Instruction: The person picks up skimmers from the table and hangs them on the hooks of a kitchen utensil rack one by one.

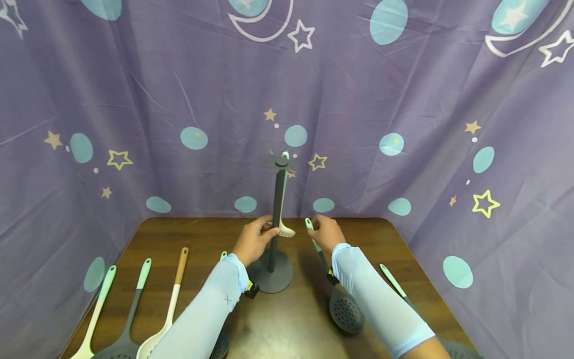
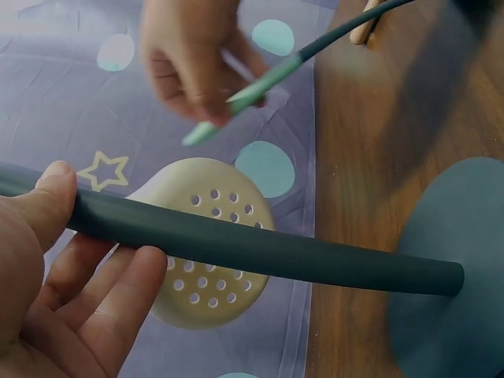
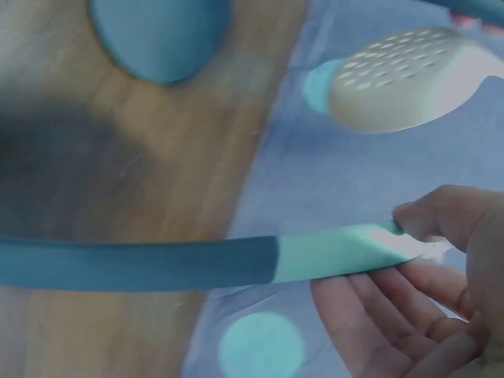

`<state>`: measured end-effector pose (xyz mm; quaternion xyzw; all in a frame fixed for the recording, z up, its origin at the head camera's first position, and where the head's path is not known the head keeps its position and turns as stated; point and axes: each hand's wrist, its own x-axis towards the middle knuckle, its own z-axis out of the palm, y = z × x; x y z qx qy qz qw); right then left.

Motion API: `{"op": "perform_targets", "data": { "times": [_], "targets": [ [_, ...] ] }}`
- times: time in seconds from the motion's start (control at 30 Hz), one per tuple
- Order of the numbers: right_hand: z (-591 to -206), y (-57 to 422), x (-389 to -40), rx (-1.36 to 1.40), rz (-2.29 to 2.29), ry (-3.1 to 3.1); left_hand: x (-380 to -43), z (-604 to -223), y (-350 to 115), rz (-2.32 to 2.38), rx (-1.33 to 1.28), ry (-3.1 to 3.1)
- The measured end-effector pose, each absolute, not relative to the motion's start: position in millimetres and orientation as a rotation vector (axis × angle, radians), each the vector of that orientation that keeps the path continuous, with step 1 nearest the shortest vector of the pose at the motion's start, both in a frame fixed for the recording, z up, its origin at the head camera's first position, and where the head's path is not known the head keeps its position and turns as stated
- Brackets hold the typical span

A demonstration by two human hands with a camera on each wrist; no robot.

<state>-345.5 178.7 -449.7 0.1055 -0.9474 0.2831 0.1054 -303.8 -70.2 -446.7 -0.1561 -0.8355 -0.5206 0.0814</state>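
My left hand (image 1: pixel 256 240) grips the dark pole of a utensil stand (image 1: pixel 270 279), thumb on one side and fingers on the other in the left wrist view. A cream skimmer (image 2: pixel 209 303) with a perforated head hangs from the stand's top, behind the pole. To the right of the stand, my right hand (image 1: pixel 327 232) pinches the mint-green handle end of a dark grey skimmer (image 1: pixel 346 311). Its handle (image 3: pixel 339 252) crosses the right wrist view, and its perforated head points down toward me in the head view. The right forearm covers part of it.
On the left of the brown table (image 1: pixel 287 329) lie a cream utensil with a mint handle (image 1: pixel 106 284), a grey turner (image 1: pixel 130 314), a wooden-handled cream utensil (image 1: pixel 176 294) and a partly hidden grey utensil (image 1: pixel 220 344). Another grey utensil (image 1: pixel 394 281) lies at the right. A patterned curtain (image 1: pixel 287 89) surrounds the table.
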Motion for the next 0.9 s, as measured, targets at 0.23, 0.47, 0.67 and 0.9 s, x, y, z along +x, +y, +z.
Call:
{"op": "perform_targets", "data": {
  "times": [0.23, 0.47, 0.67, 0.9],
  "targets": [
    [-425, 158, -349, 0.367, 0.913, -2.646, -303, -447, -71, -1.552, -0.464, -2.465],
    [-400, 149, -352, 0.428, 0.977, -2.457, -302, -448, -71, -1.569, -0.456, -2.476],
    [-380, 146, -356, 0.463, 1.077, -2.279, -303, -451, -70, -1.602, -0.464, -2.461],
    [-351, 137, -355, 0.48, 1.187, -2.142, -302, -452, -71, -1.635, -0.46, -2.443]
  ]
}}
